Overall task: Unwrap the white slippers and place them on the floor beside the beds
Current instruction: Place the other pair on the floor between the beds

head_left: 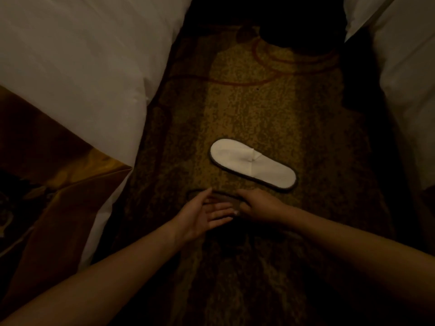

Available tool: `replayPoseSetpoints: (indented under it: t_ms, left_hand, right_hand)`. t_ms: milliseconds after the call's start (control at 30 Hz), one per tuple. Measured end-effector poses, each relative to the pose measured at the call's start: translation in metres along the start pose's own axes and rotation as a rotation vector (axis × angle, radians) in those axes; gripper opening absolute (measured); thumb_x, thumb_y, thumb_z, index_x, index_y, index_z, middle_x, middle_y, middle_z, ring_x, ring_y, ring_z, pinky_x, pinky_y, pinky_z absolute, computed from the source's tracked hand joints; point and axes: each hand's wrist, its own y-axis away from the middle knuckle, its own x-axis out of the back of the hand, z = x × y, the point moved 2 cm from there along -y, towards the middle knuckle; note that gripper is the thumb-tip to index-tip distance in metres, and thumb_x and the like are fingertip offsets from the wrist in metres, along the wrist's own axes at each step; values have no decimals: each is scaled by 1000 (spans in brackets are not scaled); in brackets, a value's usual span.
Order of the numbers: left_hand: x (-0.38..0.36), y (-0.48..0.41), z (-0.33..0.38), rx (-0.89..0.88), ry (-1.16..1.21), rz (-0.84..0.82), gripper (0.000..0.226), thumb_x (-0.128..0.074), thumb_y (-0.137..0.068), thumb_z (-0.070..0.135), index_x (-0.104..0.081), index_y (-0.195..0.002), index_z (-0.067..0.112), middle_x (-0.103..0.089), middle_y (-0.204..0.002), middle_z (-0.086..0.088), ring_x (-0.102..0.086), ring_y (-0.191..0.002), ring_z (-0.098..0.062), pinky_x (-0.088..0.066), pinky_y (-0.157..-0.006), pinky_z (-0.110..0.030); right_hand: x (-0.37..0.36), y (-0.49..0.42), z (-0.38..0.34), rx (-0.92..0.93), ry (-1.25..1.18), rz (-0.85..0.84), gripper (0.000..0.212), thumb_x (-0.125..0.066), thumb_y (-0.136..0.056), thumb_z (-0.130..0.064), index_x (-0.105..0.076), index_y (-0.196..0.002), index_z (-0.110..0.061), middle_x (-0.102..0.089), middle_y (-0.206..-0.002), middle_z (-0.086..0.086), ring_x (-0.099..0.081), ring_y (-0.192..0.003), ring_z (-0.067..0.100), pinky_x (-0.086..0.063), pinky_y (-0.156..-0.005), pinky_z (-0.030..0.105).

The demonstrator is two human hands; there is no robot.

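One white slipper (253, 164) with a dark trim lies flat on the patterned carpet (259, 109) between the two beds, slanting from upper left to lower right. Just in front of it a second slipper (200, 193) lies in shadow, only its dark outline and part of its surface showing. My left hand (204, 214) is spread over this slipper, fingers apart and pointing right. My right hand (257, 204) lies palm down on its right end with the fingers curled around the edge. Both hands hide most of it.
A bed with white linen (82, 67) and a gold-brown runner (54, 172) borders the carpet on the left. Another white bed (409, 90) stands on the right. A dark round object (299, 27) sits at the far end of the aisle.
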Motion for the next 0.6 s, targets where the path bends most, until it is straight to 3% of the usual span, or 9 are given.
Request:
replayPoseSetpoints:
  t_ms: [100,133,200,233,300,400,500,600]
  left_hand:
    - [5,-1,18,-175,-295,158,22,-48,-95,31,-54,-89,11,-66,-76,-11,-67,-54,-15,-54,-45,-26]
    - [9,-4,24,-259,-450,232,15,-49,-94,26,-54,-89,13,-63,-79,-8,-65,-56,-14,-53,-45,-25]
    - [18,-10,35,-430,-814,416,10,-54,-91,18,-56,-100,14,-58,-94,-6,-63,-80,-20,-56,-64,-34]
    - [22,-15,39,-505,-995,471,22,-56,-89,15,-56,-111,14,-57,-105,-7,-60,-94,-24,-54,-77,-38]
    - [24,-25,43,-557,-1323,448,47,-58,-86,16,-47,-132,14,-49,-128,-14,-51,-116,-30,-45,-96,-39]
    - [18,-39,43,-469,-1679,313,69,-59,-85,24,-26,-146,20,-31,-147,-17,-30,-135,-36,-31,-110,-41]
    - [7,-52,37,-365,-1858,194,77,-61,-84,27,-18,-148,19,-26,-152,-14,-24,-139,-34,-25,-114,-40]
    - [3,-58,23,-250,-1984,127,79,-60,-84,29,-16,-148,16,-26,-152,-15,-28,-138,-33,-26,-111,-35]
  right_hand:
    - [5,-9,13,-20,-50,3,18,-50,-91,-22,-58,-101,-9,-61,-98,16,-60,-95,32,-36,-69,27]
    - [5,-12,18,-40,-63,-27,20,-50,-91,-22,-57,-103,-7,-60,-101,16,-59,-96,31,-37,-70,28]
    - [2,-15,29,-91,12,-34,27,-51,-90,-22,-54,-111,-6,-58,-112,16,-56,-102,31,-40,-76,31]
    - [-1,-17,35,-120,113,4,32,-52,-88,-23,-51,-116,-6,-55,-117,17,-53,-106,32,-42,-80,34]
    - [-9,-19,41,-162,309,118,46,-52,-88,-28,-42,-128,-8,-48,-125,17,-46,-113,34,-40,-89,39]
    - [-26,-18,37,-158,322,159,70,-47,-89,-49,-26,-143,-10,-39,-140,17,-41,-123,34,-35,-100,42]
    - [-47,-10,36,-108,330,54,99,-53,-77,-66,-11,-148,-11,-24,-151,15,-27,-136,34,-24,-112,48]
    - [-59,1,39,-105,401,58,108,-63,-74,-58,-1,-148,-10,-11,-156,14,-16,-141,32,-14,-115,50]
